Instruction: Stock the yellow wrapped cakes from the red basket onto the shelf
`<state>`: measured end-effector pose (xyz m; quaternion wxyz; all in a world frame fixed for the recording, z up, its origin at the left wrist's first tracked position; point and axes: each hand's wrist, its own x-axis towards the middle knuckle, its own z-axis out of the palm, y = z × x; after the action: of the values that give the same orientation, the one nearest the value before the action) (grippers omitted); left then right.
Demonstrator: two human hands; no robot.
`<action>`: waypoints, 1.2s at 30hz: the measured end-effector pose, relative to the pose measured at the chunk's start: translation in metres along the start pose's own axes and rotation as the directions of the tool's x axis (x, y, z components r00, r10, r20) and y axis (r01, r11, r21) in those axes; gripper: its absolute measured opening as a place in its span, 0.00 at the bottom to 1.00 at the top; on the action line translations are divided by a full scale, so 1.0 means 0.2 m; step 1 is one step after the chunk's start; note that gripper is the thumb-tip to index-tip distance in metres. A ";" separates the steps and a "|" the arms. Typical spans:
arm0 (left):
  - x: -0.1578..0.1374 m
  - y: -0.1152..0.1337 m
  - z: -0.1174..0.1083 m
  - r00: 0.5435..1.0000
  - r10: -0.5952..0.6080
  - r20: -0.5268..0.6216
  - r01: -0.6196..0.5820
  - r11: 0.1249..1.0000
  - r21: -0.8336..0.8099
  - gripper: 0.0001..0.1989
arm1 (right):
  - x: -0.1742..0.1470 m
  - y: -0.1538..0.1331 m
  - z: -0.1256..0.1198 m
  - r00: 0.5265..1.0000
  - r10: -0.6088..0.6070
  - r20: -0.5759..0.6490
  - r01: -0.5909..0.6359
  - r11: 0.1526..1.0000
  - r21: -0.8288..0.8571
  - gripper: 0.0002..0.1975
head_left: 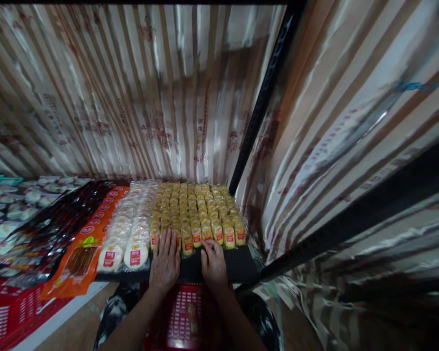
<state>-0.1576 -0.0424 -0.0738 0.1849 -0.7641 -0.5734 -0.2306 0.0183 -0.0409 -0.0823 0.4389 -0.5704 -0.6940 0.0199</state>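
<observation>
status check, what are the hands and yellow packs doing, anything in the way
Left hand open against front yellow packs; right hand at same row, grip unclear. Yellow packs lined up on shelf. White packs close on left.

Your left hand (165,258) lies flat, fingers extended together over the front of the yellow packs (190,204), near their left side. Your right hand (214,263) is at the front row, fingers bent, fingertips at the packs; can't tell if it grips one. Packs sit in tight rows on the black shelf (192,270). White packs (136,253) just left of them, then an orange bag (82,253) overhanging the edge, then dark bags (54,229). Red basket (173,319) below, between your forearms, one small pack (192,318) inside. Striped curtain (190,97) behind, black post (261,97) at right.
</observation>
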 end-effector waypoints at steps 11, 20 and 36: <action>-0.02 0.00 -0.01 0.999 -0.003 -0.042 0.001 0.999 -0.038 0.26 | 0.00 -0.02 -0.02 0.991 0.089 0.101 -0.083 0.994 -0.065 0.17; 0.00 0.15 -0.04 0.953 0.302 -0.004 -0.289 0.909 -0.299 0.12 | 0.01 -0.03 -0.04 0.994 0.073 0.086 -0.069 0.997 -0.043 0.16; 0.10 0.24 0.03 0.991 0.125 0.052 -0.096 0.919 -0.383 0.14 | 0.02 -0.04 -0.04 0.990 0.108 0.095 -0.112 0.993 0.034 0.21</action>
<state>-0.1066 -0.0366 -0.0692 0.0247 -0.8247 -0.4804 -0.2974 0.0161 -0.0442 -0.0708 0.4154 -0.5976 -0.6806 0.0845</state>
